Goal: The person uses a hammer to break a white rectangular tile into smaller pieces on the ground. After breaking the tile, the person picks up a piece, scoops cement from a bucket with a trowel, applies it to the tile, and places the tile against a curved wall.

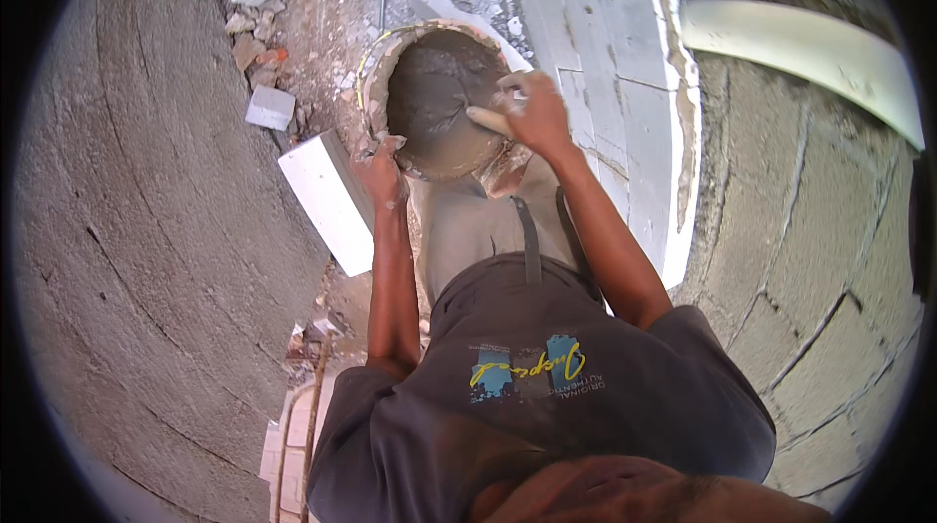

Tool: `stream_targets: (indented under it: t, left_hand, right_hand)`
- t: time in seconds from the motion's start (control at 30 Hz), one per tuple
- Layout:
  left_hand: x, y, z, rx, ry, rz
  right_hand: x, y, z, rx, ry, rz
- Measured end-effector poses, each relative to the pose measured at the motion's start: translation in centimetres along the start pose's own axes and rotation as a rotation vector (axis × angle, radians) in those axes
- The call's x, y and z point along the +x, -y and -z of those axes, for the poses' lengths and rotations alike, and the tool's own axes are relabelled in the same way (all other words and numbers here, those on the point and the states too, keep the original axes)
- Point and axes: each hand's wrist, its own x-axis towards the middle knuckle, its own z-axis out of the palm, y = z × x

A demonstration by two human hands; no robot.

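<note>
Grey wet mortar [429,99] fills much of a round bucket [374,84] whose rim is crusted with dried mix. My left hand [381,167] is closed on the bucket's near-left rim. Over the right side of the bucket, my right hand [537,113] is wrapped round a tool with a pale, rounded handle [490,121]. The tool's working end cannot be made out, so its kind is unclear. Mortar smears show on the fingers of both hands.
White blocks [327,201] lie left of the bucket, with a smaller piece [270,108] and rubble farther off. A low pale block wall [605,84] runs along the right. Rough grey plastered wall [146,230] stands at left. A curved white piece [800,40] is at far right.
</note>
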Motion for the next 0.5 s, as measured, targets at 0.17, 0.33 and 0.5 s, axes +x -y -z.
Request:
stream_targets:
  t: [0.17,0.33,0.5]
  left_hand:
    - [9.0,8.0,-0.1,-0.232,-0.256,0.027]
    - [19.3,19.5,-0.1,-0.247,-0.517,0.073]
    - [26.3,33.3,4.5,-0.269,-0.703,0.123]
  right_hand:
    - [7.1,-12.9,-6.1,0.199,-0.148,-0.516]
    - [14.7,-25.3,-21.8,-0.156,0.122,-0.634]
    - [27.7,-28.9,-37.5,-0.353,0.146,-0.125]
